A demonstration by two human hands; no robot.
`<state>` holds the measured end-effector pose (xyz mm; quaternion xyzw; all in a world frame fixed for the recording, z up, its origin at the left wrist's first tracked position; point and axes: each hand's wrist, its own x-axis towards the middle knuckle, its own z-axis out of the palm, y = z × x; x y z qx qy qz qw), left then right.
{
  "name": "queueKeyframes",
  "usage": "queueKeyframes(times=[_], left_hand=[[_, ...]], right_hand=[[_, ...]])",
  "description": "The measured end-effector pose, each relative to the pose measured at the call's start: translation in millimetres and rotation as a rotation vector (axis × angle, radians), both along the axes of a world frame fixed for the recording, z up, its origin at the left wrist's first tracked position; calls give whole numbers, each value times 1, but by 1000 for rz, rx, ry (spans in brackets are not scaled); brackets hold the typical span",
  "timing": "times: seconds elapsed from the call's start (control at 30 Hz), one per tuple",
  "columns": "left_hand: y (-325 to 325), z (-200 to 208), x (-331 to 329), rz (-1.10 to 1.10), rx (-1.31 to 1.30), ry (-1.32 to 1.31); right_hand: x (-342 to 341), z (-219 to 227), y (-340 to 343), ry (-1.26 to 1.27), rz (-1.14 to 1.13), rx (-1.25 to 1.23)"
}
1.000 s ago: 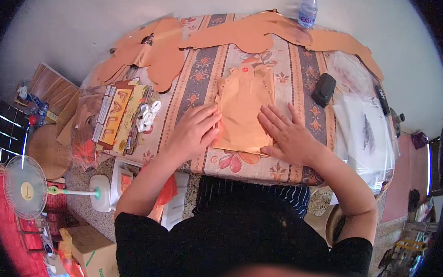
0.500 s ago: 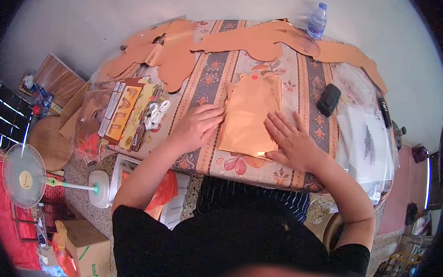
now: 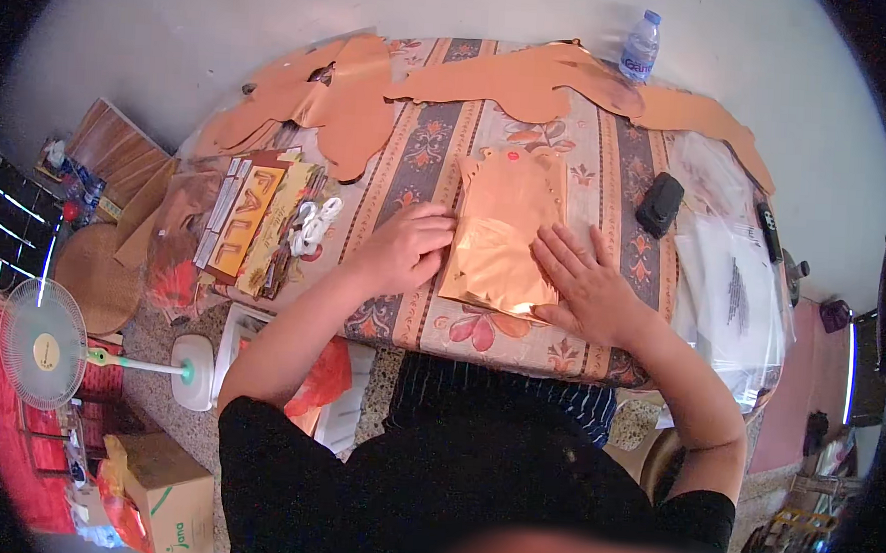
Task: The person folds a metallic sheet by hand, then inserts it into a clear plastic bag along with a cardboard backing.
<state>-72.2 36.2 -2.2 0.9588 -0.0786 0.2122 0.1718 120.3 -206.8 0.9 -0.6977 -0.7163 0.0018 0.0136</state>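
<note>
A flat stack of shiny copper-orange sheets (image 3: pixel 512 205) lies on the patterned tablecloth in front of me, with a small red mark near its far end. My left hand (image 3: pixel 409 250) is at the stack's left edge, its fingers curled in and closed at the edge of the top sheet; the fingertips are partly hidden. From there a crease runs across the sheet, and its near part is buckled. My right hand (image 3: pixel 588 284) lies flat and open on the stack's near right corner, thumb spread from the fingers.
Large orange cut-out shapes (image 3: pixel 483 83) line the table's far side, beside a water bottle (image 3: pixel 640 49). To the right are a black case (image 3: pixel 659 204) and clear plastic bags (image 3: pixel 728 291). Printed cards (image 3: pixel 245 221) and white ribbon coils (image 3: pixel 313 225) lie left. A fan (image 3: pixel 44 346) stands beyond.
My left fingers have curled in at the stack's edge, and the top sheet, flat before, now shows a crease and a buckle. My right hand has stayed nearly in place.
</note>
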Motion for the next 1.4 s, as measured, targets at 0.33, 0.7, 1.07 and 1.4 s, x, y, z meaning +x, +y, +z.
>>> queueKeyframes(times=[0.33,0.7,1.07,1.4], left_hand=[[-8,-6,31,406,-646,162],[7,8,49,628,-355,360],[21,25,75,448,-404,644],[25,11,64,453,-915,491]], right_hand=[[0,-2,-1,10,-2,6],[1,-6,0,-6,4,47],[2,-9,-2,-1,-16,57],[3,-11,-2,57,1,66]])
